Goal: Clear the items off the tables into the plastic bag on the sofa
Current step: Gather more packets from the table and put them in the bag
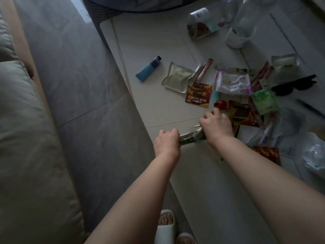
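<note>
My left hand (167, 140) and right hand (216, 125) both grip one crinkled green-and-silver packet (191, 137) just above the white table's (153, 43) near edge, with three red battery cards and one blue tube (148, 69) lying beyond.

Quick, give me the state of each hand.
Left hand: holding one end of a green packet.
Right hand: fingers curled on the packet's other end.
</note>
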`<control>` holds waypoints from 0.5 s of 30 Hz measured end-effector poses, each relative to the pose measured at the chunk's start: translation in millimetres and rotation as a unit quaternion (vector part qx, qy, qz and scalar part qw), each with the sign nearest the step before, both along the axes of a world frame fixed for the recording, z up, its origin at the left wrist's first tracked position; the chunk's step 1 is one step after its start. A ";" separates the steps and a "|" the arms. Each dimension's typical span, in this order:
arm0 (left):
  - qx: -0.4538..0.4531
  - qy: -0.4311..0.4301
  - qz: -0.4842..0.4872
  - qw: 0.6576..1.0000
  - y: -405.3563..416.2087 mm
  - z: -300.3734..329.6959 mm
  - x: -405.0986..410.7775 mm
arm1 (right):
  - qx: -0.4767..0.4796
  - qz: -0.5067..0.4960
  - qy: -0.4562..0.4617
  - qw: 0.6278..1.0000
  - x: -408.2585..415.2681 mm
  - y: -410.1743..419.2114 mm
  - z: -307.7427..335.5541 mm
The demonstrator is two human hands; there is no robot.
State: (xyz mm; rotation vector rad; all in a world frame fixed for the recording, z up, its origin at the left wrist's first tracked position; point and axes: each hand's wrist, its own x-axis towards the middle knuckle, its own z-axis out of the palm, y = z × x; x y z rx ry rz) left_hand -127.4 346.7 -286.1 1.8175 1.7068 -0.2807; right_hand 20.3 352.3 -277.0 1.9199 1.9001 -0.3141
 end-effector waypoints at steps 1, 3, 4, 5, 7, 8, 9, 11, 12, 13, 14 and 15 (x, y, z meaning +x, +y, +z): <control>0.001 -0.002 0.005 1.000 -0.7 2.0 -3.1 | 0.001 0.011 0.006 1.000 -1.9 -1.3 0.8; 0.005 0.000 0.006 1.000 -2.5 4.5 -9.8 | -0.004 0.030 0.017 0.999 -5.7 -4.4 3.0; 0.006 0.005 0.001 1.000 -3.7 4.8 -13.5 | -0.009 0.036 0.019 0.999 -7.5 -6.3 3.9; 0.006 0.012 -0.010 1.000 -5.2 5.7 -17.3 | -0.013 0.041 0.017 0.999 -9.1 -8.1 4.9; 0.005 0.024 -0.029 0.999 -8.2 8.6 -25.3 | 0.001 0.044 0.028 0.999 -13.2 -9.3 9.0; 0.003 0.026 -0.026 0.999 -9.8 11.0 -29.4 | 0.018 0.035 0.050 0.998 -16.4 -8.5 12.4; -0.003 0.027 -0.015 0.999 -11.8 14.3 -33.3 | 0.034 0.015 0.083 0.996 -20.8 -7.6 17.5; -0.012 0.035 0.020 0.999 -17.2 24.0 -41.6 | 0.041 -0.053 0.165 0.984 -29.8 -6.0 30.0; -0.017 0.038 0.041 0.998 -20.5 30.5 -45.2 | 0.024 -0.094 0.205 0.974 -33.9 -6.7 36.8; -0.025 0.037 0.066 0.997 -24.2 38.4 -48.9 | -0.004 -0.135 0.245 0.960 -38.4 -9.3 44.1; -0.039 0.023 0.096 0.994 -28.0 46.5 -53.1 | -0.030 -0.173 0.286 0.942 -43.1 -12.8 52.0; -0.057 -0.005 0.131 0.990 -32.0 54.6 -57.4 | -0.049 -0.211 0.325 0.921 -47.7 -17.6 61.2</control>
